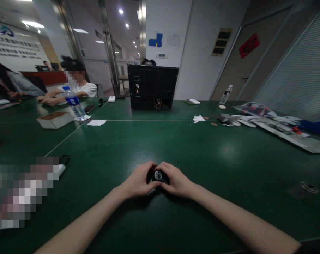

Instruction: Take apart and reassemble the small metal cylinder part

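Observation:
Both hands meet around a small black object [158, 175] just above or on the green table. A pale ring with dark openings shows at its middle; I cannot make out its kind. My left hand [142, 180] is curled about its left side, thumb along the near edge. From the right, my right hand [174, 179] wraps it the same way, its fingertips and thumb close to those of the left. The fingers cover much of the object's sides, and its underside is hidden.
A black computer case-like box [153, 86] stands upright across the green table [160, 137]. Back left are a water bottle [74, 104] and an open box [55, 120], near a seated person [77, 83]. A roll [308, 187] lies right, below clutter [281, 127].

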A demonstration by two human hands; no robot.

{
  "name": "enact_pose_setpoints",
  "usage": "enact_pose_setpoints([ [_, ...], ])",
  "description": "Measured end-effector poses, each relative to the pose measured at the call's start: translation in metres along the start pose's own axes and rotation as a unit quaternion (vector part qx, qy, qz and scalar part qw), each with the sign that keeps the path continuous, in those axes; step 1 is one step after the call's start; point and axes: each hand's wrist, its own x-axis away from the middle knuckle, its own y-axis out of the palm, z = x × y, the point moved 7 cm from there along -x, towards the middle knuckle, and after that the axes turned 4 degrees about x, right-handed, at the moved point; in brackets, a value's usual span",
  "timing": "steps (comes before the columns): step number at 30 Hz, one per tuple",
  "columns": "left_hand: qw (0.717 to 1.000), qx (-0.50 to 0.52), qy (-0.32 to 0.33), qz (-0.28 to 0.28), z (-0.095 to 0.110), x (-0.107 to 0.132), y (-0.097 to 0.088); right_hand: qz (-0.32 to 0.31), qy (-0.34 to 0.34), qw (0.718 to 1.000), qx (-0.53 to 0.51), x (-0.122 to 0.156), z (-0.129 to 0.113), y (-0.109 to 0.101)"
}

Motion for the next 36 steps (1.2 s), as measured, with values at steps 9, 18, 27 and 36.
enact_pose_setpoints([
  [9, 1.0, 0.013, 0.002, 0.015, 0.001, 0.0, -0.001, 0.001, -0.01, 1.0, 0.003, 0.0, -0.004, -0.002],
  [18, 0.999, 0.031, -0.005, 0.012, -0.002, 0.001, -0.003, 0.002, 0.003, 1.0, 0.017, -0.001, 0.002, 0.006],
  [27, 0.999, 0.031, -0.021, -0.004, -0.005, 0.002, -0.002, 0.004, 0.018, 1.0, 0.001, -0.002, 0.002, 0.002],
  [36, 1.0, 0.015, 0.01, 0.0, -0.004, 0.001, -0.002, 0.013, 0.043, 0.999, 0.002, -0.002, 0.007, 0.001],
])
